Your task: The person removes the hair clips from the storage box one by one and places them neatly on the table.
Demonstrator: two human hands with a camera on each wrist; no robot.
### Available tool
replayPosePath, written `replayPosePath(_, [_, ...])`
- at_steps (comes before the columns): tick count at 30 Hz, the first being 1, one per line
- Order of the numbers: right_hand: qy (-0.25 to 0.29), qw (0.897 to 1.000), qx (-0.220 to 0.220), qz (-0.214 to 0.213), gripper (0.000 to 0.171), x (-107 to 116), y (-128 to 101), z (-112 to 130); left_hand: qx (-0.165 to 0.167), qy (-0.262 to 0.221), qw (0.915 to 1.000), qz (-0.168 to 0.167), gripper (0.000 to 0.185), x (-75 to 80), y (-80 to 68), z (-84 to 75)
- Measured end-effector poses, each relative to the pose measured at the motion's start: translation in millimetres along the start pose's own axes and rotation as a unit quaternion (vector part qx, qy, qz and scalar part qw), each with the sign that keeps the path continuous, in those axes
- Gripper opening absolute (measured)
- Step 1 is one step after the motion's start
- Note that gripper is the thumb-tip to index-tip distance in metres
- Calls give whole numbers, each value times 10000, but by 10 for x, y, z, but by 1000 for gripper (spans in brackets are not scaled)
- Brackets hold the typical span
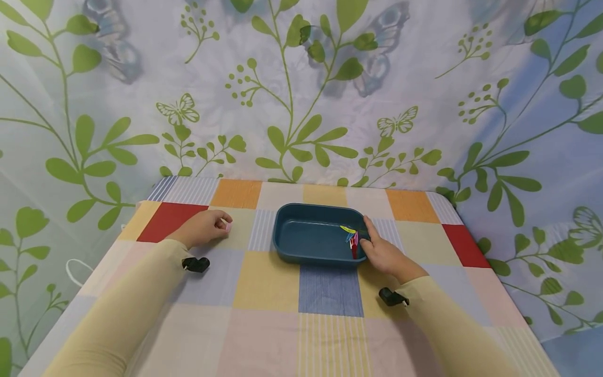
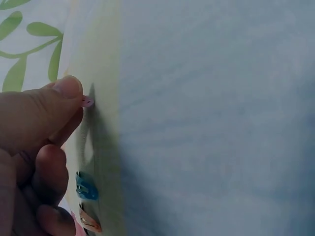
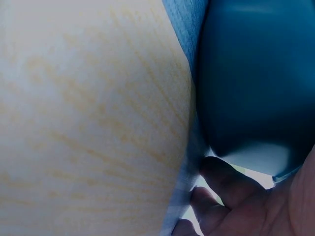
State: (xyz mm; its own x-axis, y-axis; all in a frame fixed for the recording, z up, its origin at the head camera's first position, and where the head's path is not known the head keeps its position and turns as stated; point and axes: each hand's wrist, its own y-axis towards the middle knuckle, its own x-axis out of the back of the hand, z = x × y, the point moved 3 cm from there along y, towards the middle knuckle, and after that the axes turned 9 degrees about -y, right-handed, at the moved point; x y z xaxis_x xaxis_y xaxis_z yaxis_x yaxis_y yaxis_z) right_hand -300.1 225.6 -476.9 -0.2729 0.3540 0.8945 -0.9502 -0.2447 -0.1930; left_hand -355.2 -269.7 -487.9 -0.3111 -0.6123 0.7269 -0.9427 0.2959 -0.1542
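Observation:
My left hand (image 1: pixel 204 229) is over the left part of the table. Between its thumb and index finger it pinches a small pink hair clip (image 2: pixel 87 101), mostly covered by the fingertips. Below that hand, a blue hair clip (image 2: pixel 86 186) and a peach hair clip (image 2: pixel 90 220) lie on the cloth. My right hand (image 1: pixel 383 253) grips the right end of a dark teal plastic tub (image 1: pixel 301 258), thumb over the rim and fingers along the outer wall. Several colourful hair clips (image 1: pixel 354 243), yellow, blue, pink and red, lie inside the tub at its right end.
A patchwork-patterned cloth (image 1: pixel 266 285) covers the table. Behind and beside it hangs a leaf-print curtain (image 1: pixel 311 173). A white cable loop (image 1: pixel 70 272) shows past the left table edge. Each sleeve cuff carries a small black camera (image 1: pixel 196 264).

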Motion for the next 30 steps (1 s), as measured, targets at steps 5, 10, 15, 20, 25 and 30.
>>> replayPosePath(5, [-18, 10000, 6, -18, 71, 10, -8, 8, 8, 211, 9997, -79, 38, 2, -22, -3])
replayPosePath(10, [17, 10000, 18, -20, 71, 15, -12, 15, -30, 407, 9991, -143, 40, 18, -43, -1])
replayPosePath(15, [16, 10000, 26, -9, 71, 10, -10, 11, 1, 472, 9989, -85, 41, 47, -82, -5])
replayPosePath(20, [17, 10000, 80, -53, 71, 7, -6, 1, 89, 600, 9981, -70, 43, 64, -86, 5])
replayPosePath(25, [10, 9999, 95, -71, 71, 2, -7, -2, 85, 695, 9975, -61, 43, 79, -83, 13])
replayPosePath(30, [-9, 9999, 125, -82, 71, 0, -14, 5, -79, 784, 9968, -124, 40, 76, -79, 15])
